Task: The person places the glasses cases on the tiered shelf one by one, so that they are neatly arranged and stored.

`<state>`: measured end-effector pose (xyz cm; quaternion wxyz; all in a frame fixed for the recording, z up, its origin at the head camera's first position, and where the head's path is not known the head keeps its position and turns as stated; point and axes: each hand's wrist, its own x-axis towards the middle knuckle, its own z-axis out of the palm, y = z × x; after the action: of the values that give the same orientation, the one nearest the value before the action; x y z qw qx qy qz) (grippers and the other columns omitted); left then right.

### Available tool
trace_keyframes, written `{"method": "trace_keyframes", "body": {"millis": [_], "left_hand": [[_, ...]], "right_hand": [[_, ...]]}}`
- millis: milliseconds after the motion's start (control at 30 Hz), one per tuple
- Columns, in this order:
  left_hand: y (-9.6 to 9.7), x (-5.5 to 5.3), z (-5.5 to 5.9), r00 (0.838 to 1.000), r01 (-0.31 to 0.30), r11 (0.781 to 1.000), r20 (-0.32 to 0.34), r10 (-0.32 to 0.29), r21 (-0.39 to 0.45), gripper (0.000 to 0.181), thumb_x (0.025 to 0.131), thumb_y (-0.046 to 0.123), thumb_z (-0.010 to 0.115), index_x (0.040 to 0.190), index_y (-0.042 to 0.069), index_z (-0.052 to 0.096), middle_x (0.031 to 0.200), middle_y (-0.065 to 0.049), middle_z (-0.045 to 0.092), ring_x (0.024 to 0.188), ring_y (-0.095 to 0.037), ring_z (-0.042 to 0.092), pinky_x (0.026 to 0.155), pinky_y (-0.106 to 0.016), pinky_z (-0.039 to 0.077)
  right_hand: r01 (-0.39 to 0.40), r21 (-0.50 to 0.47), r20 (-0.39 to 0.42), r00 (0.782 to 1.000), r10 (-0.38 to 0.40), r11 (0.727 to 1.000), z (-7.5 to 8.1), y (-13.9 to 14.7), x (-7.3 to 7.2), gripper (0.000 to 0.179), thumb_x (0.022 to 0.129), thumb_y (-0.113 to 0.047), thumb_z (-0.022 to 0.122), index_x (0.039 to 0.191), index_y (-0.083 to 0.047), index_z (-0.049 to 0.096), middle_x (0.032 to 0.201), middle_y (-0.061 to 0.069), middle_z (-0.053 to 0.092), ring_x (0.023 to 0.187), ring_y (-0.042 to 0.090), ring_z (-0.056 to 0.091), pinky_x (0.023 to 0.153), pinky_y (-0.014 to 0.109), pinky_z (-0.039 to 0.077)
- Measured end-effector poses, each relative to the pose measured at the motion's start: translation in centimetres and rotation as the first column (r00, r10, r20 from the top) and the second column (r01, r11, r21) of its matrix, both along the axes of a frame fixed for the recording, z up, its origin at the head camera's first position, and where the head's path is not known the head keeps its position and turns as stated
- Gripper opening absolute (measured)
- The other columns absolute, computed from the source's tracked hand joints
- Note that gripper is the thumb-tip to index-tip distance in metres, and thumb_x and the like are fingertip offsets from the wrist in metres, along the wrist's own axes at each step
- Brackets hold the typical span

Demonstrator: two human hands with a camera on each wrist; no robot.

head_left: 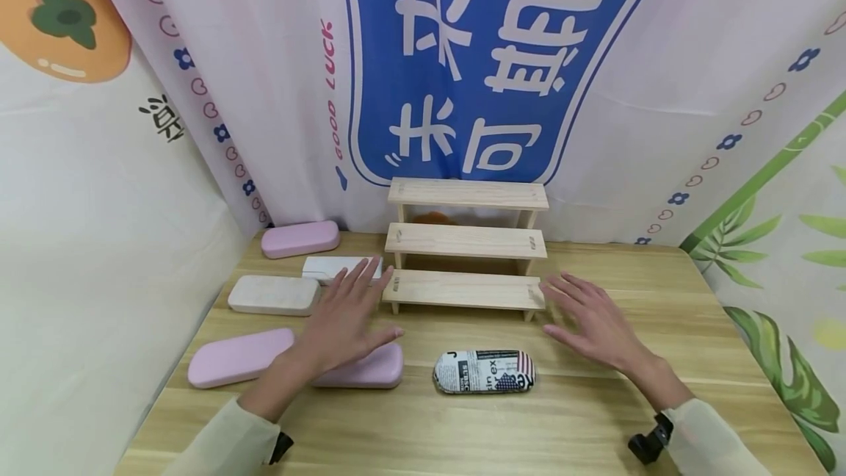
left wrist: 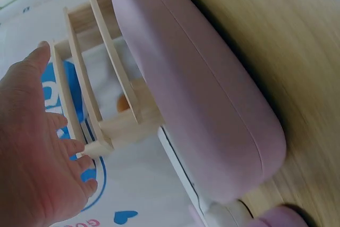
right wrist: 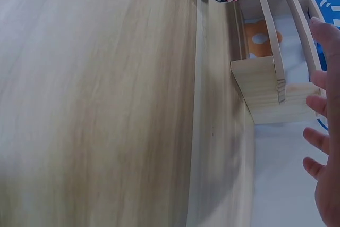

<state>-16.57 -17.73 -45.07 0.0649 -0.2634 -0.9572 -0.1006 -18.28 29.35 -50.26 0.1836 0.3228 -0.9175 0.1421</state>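
Observation:
A three-tier wooden stand stands at the back of the table. To its left my left hand hovers with fingers spread above a pink glasses case, holding nothing. My right hand is at the stand's right end, fingers extended and nothing in them. Between the hands lies a newspaper-print glasses case. More cases sit at the left: a pink one, a whitish one, a white one partly behind my left fingers, and a pink one at the back.
The wooden table ends at a printed curtain right behind the stand. Fabric also hangs along the left and right sides. A dark strap with a small device is on my right wrist.

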Motion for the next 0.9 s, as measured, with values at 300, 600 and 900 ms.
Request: {"method": "trace_keyframes", "body": {"millis": [300,600,900], "left_hand": [[1.9,1.0,-0.4,0.994,0.104,0.995,-0.038,-0.104,-0.007,0.102,0.095,0.073,0.060,0.169,0.013,0.025,0.177,-0.016,0.014,0.162,-0.037,0.017,0.129,-0.058,0.019],[4.1,1.7,-1.0,0.985,0.170,0.985,-0.022,-0.170,0.003,0.104,0.091,0.074,0.065,0.169,0.016,0.029,0.175,-0.016,0.023,0.159,-0.039,0.026,0.128,-0.060,0.021],[5.9,2.4,-1.5,0.971,0.234,0.972,0.041,-0.235,0.025,0.105,0.089,0.076,0.066,0.168,0.016,0.030,0.174,-0.015,0.025,0.158,-0.037,0.030,0.126,-0.061,0.025]], "right_hand": [[-0.047,-0.089,0.019,0.999,0.049,0.995,-0.5,-0.9,-0.9,0.066,0.086,-0.036,0.083,0.144,-0.009,0.065,0.151,0.015,0.060,0.134,0.044,0.057,0.107,0.068,0.043],[-0.113,-0.225,0.056,0.990,0.128,0.968,-1.4,-1.3,-2.1,0.060,0.083,-0.022,0.086,0.138,-0.003,0.069,0.145,0.020,0.064,0.130,0.043,0.060,0.107,0.066,0.044],[-0.072,-0.350,0.174,0.975,0.140,0.934,-1.9,-1.7,-2.9,0.056,0.082,-0.008,0.088,0.135,-0.003,0.071,0.144,0.015,0.065,0.132,0.040,0.060,0.112,0.060,0.043]]}}
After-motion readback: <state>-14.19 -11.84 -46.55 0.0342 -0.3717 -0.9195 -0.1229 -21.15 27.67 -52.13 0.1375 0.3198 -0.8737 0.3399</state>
